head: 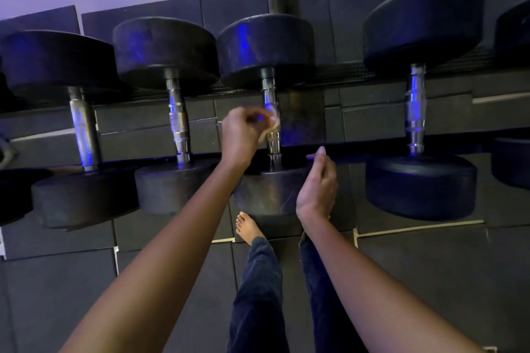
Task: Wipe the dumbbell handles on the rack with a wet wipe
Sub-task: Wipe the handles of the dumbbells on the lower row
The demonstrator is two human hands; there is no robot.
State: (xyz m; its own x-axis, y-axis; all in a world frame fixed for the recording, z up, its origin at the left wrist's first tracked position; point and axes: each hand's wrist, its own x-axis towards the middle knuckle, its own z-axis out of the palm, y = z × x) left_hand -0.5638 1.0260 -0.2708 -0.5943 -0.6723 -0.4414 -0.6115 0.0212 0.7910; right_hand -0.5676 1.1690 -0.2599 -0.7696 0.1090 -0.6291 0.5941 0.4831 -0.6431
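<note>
1. The left hand (243, 132) pinches a small, pale, crumpled wet wipe (271, 130) against the chrome knurled handle (269, 94) of the middle black rubber-headed dumbbell (266, 49), which lies across the dark metal rack (358, 74).
2. The right hand (318, 183) hangs loosely curled and holds nothing, just beside that dumbbell's near head.
3. The task looks mid-way, with this handle under the wipe. Nothing shows whether the far-left handle (83, 123), the second handle (179, 123) or the right-end handle (415, 109) are done.
</note>
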